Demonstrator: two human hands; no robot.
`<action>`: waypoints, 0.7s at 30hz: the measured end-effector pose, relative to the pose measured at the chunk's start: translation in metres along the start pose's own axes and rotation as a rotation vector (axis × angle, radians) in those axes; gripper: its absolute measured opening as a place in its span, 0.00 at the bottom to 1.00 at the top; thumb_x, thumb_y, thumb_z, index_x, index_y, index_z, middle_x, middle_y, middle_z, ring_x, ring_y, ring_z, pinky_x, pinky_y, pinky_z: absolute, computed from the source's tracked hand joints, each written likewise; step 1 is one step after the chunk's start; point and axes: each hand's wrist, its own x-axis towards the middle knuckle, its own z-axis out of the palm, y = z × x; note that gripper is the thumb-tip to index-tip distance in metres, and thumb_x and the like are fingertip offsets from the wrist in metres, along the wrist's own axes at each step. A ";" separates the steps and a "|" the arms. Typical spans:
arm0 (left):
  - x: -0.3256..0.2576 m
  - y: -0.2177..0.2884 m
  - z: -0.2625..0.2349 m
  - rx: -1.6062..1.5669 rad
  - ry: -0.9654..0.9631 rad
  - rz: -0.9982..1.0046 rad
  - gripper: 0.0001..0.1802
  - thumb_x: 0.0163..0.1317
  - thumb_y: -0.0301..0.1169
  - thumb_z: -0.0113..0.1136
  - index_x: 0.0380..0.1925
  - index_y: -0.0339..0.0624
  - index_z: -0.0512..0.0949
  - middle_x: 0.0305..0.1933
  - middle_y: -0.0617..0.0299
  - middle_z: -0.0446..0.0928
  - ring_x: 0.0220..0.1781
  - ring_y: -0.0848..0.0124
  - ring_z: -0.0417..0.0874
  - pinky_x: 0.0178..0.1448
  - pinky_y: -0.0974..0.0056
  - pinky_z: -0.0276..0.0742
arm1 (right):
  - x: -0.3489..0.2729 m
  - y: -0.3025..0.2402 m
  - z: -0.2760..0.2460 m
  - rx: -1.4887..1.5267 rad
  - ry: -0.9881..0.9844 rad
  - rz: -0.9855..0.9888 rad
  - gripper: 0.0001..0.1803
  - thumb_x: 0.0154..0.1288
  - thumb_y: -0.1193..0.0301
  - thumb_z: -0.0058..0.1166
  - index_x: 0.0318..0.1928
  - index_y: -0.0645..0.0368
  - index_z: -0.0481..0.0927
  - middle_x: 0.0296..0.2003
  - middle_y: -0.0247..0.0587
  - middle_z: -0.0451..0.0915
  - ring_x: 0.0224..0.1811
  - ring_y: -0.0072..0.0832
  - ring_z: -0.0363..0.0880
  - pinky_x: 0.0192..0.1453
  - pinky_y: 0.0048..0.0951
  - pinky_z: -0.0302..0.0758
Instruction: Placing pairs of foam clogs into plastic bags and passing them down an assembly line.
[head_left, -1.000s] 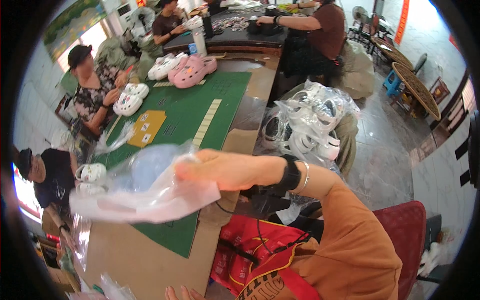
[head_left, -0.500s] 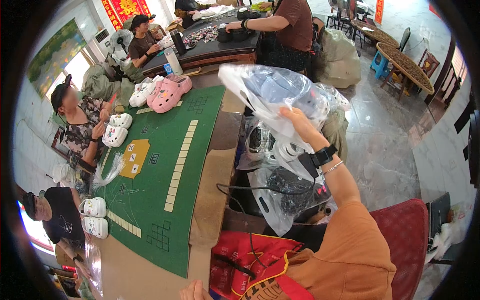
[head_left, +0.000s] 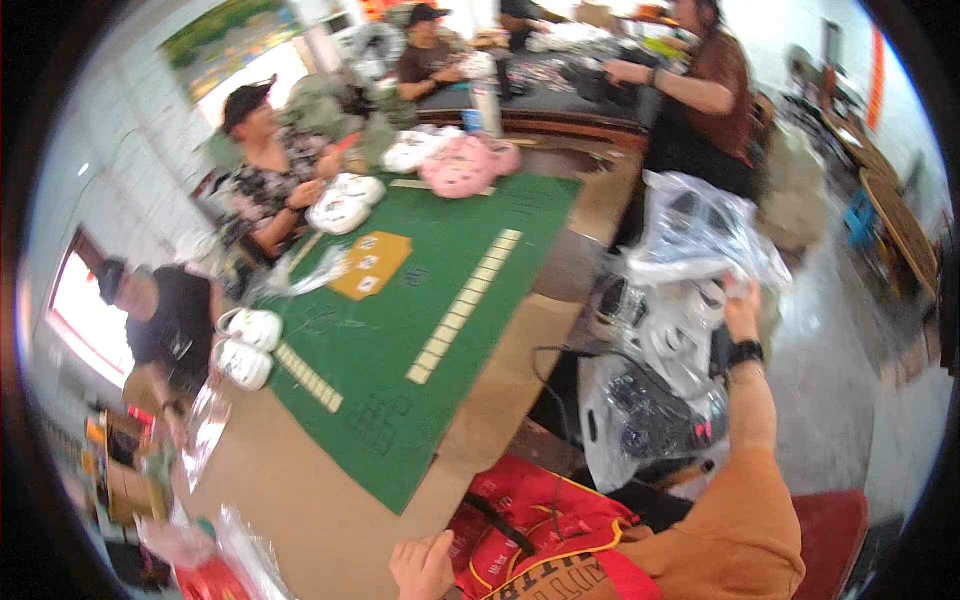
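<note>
At the right, my right hand grips the near edge of a clear plastic bag with something blue-grey inside; blur softens its fingers. This bag lies over other clear bags beside the table, one with white shoes and one with dark shoes. At the table's near edge, my left hand rests with its fingers loosely laid out and nothing visible in them. Next to it is the red apron over my front.
A green mat covers the table, with white clogs and pink clogs along its far side. Co-workers sit on the left and at the back table. A clear wrapped pack lies lower left. A red chair stands behind my right arm.
My view has turned left. The bag in my right hand has come down and right, from raised over the other bags to lying on them. More of my left hand shows.
</note>
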 end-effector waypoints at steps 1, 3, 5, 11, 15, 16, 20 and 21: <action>-0.011 -0.005 0.004 -0.032 -0.091 -0.025 0.20 0.50 0.25 0.56 0.46 0.44 0.73 0.41 0.53 0.75 0.41 0.55 0.75 0.44 0.53 0.70 | -0.025 -0.027 0.025 -0.780 -0.072 -0.203 0.16 0.60 0.65 0.55 0.43 0.62 0.69 0.37 0.39 0.73 0.37 0.26 0.71 0.42 0.31 0.70; -0.015 -0.007 0.001 0.006 -0.005 0.030 0.18 0.45 0.22 0.57 0.40 0.46 0.76 0.39 0.60 0.78 0.39 0.66 0.78 0.41 0.62 0.71 | -0.052 -0.060 0.048 -0.698 -0.074 0.091 0.17 0.60 0.68 0.55 0.45 0.64 0.69 0.39 0.42 0.73 0.40 0.27 0.71 0.42 0.30 0.70; 0.001 -0.005 0.000 -0.022 0.083 0.078 0.18 0.42 0.21 0.57 0.38 0.46 0.77 0.34 0.64 0.78 0.32 0.68 0.77 0.36 0.64 0.69 | 0.000 0.022 -0.077 -0.983 -0.021 -0.047 0.17 0.64 0.66 0.51 0.48 0.64 0.69 0.41 0.44 0.73 0.43 0.29 0.72 0.45 0.29 0.71; -0.008 -0.009 0.000 0.005 0.102 0.132 0.15 0.43 0.23 0.57 0.35 0.47 0.77 0.30 0.67 0.77 0.29 0.72 0.77 0.32 0.67 0.68 | -0.005 0.070 -0.016 0.293 0.087 0.292 0.25 0.66 0.56 0.45 0.56 0.61 0.63 0.46 0.44 0.70 0.48 0.36 0.72 0.52 0.36 0.74; -0.012 -0.016 0.004 -0.015 0.102 0.095 0.15 0.44 0.23 0.57 0.36 0.46 0.77 0.30 0.67 0.77 0.28 0.71 0.76 0.33 0.66 0.68 | -0.009 0.041 0.020 0.586 0.302 0.611 0.31 0.64 0.55 0.46 0.62 0.55 0.55 0.49 0.47 0.67 0.50 0.39 0.70 0.53 0.36 0.71; -0.014 -0.020 0.004 -0.010 0.112 0.073 0.15 0.44 0.23 0.57 0.36 0.46 0.77 0.30 0.66 0.77 0.28 0.71 0.76 0.33 0.66 0.68 | 0.003 0.050 0.009 0.603 0.289 0.632 0.30 0.64 0.53 0.45 0.61 0.53 0.57 0.47 0.46 0.69 0.47 0.37 0.71 0.52 0.36 0.71; -0.020 -0.024 0.010 -0.039 0.054 0.068 0.16 0.44 0.23 0.57 0.36 0.46 0.77 0.30 0.66 0.76 0.29 0.71 0.76 0.33 0.65 0.68 | -0.008 0.049 0.006 0.525 0.248 0.657 0.21 0.56 0.49 0.54 0.34 0.55 0.73 0.29 0.37 0.76 0.35 0.31 0.75 0.37 0.32 0.71; -0.021 -0.023 0.011 -0.048 0.045 0.062 0.16 0.44 0.23 0.57 0.36 0.46 0.77 0.30 0.66 0.76 0.29 0.71 0.76 0.33 0.65 0.68 | -0.013 0.040 0.009 0.486 0.281 0.655 0.21 0.55 0.49 0.55 0.34 0.53 0.73 0.30 0.36 0.76 0.36 0.30 0.75 0.37 0.31 0.71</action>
